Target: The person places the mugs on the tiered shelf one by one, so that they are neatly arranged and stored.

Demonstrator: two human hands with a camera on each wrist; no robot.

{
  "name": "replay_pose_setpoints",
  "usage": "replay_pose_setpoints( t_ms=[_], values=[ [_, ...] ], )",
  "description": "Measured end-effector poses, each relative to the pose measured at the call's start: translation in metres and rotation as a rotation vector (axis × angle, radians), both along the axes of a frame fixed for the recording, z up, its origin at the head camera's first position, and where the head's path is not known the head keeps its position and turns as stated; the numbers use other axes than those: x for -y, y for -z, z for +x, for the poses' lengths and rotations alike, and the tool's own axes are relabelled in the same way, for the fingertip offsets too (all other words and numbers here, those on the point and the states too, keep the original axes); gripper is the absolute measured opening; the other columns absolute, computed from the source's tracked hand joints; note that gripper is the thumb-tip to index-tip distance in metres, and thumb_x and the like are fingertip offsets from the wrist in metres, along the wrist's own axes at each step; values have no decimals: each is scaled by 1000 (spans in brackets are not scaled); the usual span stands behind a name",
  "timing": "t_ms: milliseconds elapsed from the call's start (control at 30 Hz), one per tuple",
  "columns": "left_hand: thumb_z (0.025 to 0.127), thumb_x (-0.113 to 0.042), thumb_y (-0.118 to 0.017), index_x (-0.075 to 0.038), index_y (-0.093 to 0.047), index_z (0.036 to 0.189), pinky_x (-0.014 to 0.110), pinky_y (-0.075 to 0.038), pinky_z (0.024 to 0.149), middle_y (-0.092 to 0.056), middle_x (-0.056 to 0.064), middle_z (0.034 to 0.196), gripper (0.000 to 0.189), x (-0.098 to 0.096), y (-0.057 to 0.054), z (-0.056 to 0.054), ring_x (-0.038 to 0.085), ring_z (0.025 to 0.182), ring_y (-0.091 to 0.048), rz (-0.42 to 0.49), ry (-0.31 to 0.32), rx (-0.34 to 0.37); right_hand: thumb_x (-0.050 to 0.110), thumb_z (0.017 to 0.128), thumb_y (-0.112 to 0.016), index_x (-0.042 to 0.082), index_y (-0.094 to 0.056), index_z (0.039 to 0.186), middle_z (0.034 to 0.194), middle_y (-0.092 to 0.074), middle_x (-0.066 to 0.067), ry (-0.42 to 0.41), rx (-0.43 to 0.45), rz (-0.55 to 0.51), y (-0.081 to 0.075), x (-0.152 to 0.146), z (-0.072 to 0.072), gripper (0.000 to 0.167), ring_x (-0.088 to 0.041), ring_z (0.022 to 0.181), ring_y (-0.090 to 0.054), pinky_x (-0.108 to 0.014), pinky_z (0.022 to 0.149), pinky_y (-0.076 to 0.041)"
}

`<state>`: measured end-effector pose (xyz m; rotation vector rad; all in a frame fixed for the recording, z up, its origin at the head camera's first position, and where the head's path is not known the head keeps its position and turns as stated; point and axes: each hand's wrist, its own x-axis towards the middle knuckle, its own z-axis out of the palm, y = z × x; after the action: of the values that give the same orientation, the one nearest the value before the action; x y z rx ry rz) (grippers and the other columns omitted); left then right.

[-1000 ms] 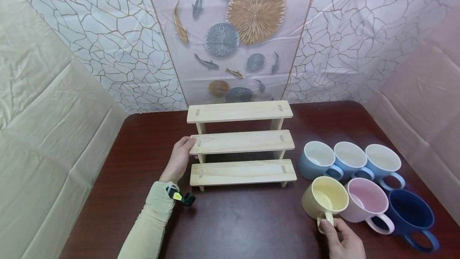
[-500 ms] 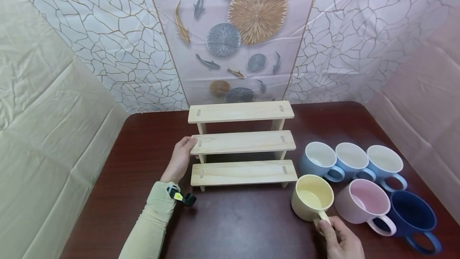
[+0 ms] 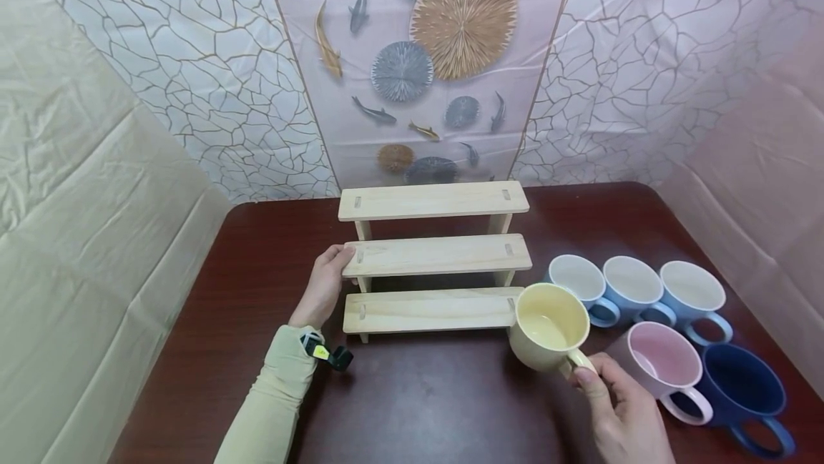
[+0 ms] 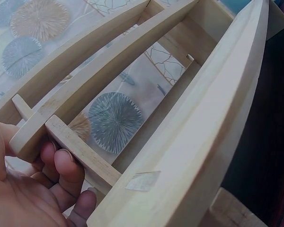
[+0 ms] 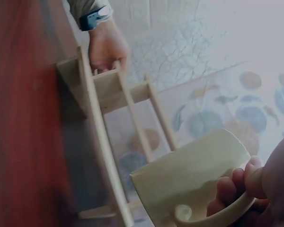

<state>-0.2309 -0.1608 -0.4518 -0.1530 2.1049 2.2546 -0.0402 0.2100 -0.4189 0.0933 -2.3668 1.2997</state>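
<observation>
A plain yellow mug (image 3: 548, 328) is held ahead of the right hand (image 3: 623, 407) by its handle (image 3: 581, 359); a three-tier wooden shelf (image 3: 439, 255) is gripped by the left hand (image 3: 325, 284).

A dark red-brown table (image 3: 438, 400) stands before a fish-patterned backdrop (image 3: 463, 21), between creased, pale side cloths (image 3: 96, 199).

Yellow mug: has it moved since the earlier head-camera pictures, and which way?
Yes. In the head view the yellow mug has moved left and up the picture, now overlapping the right end of the bottom wooden shelf.
</observation>
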Motion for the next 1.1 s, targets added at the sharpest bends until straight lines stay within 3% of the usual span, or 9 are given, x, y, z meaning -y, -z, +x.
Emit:
replay_pose_setpoints(
  t_ms=[200,433,600,933,1100],
  values=[
    [103,-27,-49,2,-52,109,28,-45,63,-55,8,90,30,0,-1,-1,17,73,-53,8,-10,-10,-7,94,-57,6,-64,86,82,-63,-1,-63,24,47,-31,6,-15,16,-4,78,-54,-11,70,-41],
    [103,-27,-49,2,-53,107,29,-45,64,-55,8,91,29,0,0,-2,17,74,-53,7,2,-23,4,96,-59,8,-64,87,82,-61,0,-99,54,34,-58,18,-37,11,-9,76,-50,-19,64,-39],
    [103,-25,-50,2,-53,106,30,-45,64,-55,7,88,28,1,-1,-1,16,71,-53,12,-10,-28,7,96,-60,6,-66,88,80,-64,-2,-126,30,49,-69,29,-58,10,-7,75,-52,-18,63,-40],
    [103,-28,-51,3,-53,107,32,-45,66,-55,8,87,31,2,1,-2,18,71,-53,-8,-6,-19,22,100,-57,8,-65,89,83,-65,-4,-157,94,61,-81,50,-91,19,-14,80,-54,-20,71,-41],
    [102,-28,-51,3,-54,109,33,-45,66,-55,9,89,32,3,2,-1,18,73,-53,-11,-8,-18,24,101,-55,8,-66,91,84,-62,-7,-180,116,43,-85,62,-110,22,-20,80,-53,-29,71,-42]
  ],
)
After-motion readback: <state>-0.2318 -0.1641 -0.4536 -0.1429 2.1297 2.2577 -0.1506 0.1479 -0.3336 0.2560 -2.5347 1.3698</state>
